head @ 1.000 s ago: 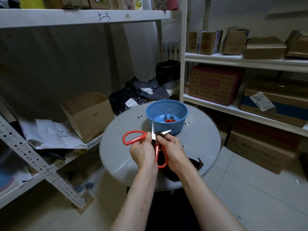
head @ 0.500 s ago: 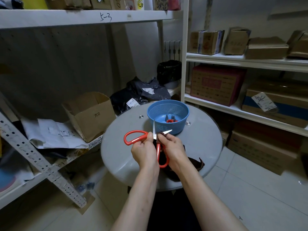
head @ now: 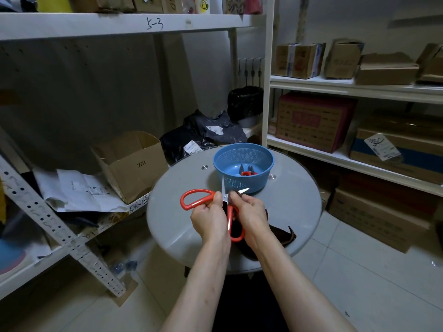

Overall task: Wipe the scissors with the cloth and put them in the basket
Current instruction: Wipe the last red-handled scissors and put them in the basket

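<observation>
Red-handled scissors are held spread open above the round grey table, blades pointing up and right. My left hand grips them near the pivot by the left handle. My right hand pinches a dark brown cloth against the right blade near the pivot; the rest of the cloth trails on the table behind my right wrist. A blue perforated basket stands just beyond the blades, with another small red-handled pair of scissors lying inside it.
White shelving with cardboard boxes runs along the right. A metal rack at the left holds an open carton, papers and dark plastic bags. The tiled floor surrounds the table.
Hardly anything differs: both hands keep their hold on the open scissors and cloth, with only a slight shift of the view.
</observation>
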